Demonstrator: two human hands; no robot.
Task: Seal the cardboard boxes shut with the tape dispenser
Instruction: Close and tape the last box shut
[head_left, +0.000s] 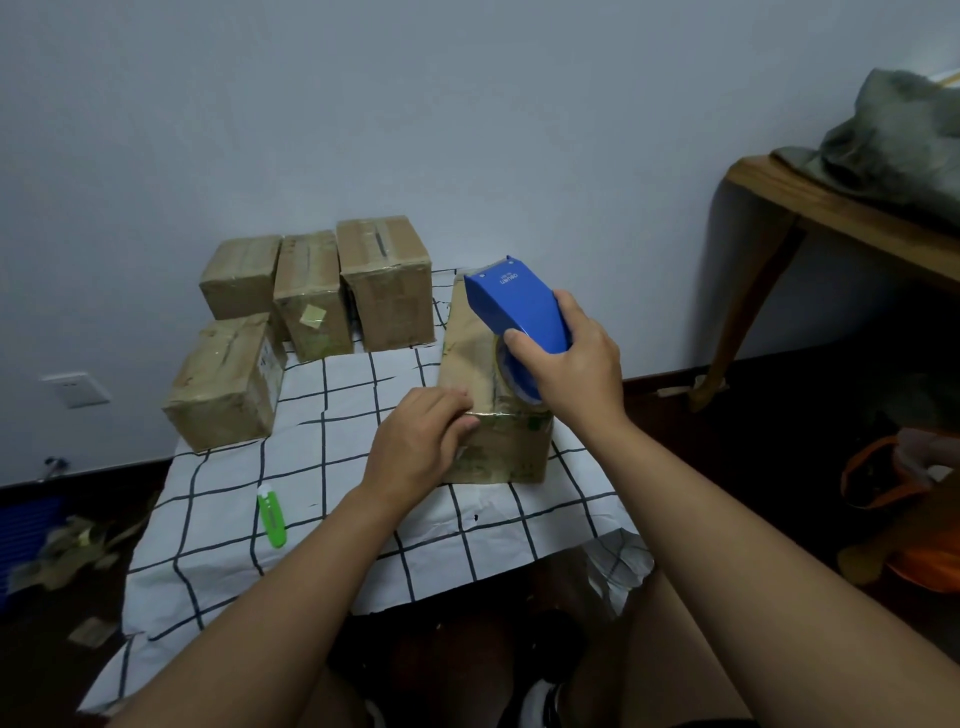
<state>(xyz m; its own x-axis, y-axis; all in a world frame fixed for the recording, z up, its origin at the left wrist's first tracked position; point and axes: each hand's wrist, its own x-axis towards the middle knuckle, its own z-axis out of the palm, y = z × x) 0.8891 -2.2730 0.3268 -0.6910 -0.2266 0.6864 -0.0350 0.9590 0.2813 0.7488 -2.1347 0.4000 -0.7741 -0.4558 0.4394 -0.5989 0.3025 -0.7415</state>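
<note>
Gripping the blue tape dispenser (519, 312) with the right hand (576, 371), fingers and thumb wrapped around its body, the person has it tilted on top of the cardboard box (488, 415) that sits near the middle of the table (332, 519), roll end down against the box top. Left hand (421, 441) is flat-ish on the near left corner of that same box, fingers pretty much straight and pressing down right at the top edge where the shiny tape folds over. The table's covered in a white cloth with a dark grid pattern. Four more boxes (306, 312) are bunched together at the far left of it, up by the wall, well apart from the one being handled. A green utility knife (271, 514) is lying on the cloth just left of the left forearm. Off to the right there's a wooden bench (779, 208) with some grey fabric (904, 150) piled on it, and cardboard scraps (67, 545) on the floor at left.
</note>
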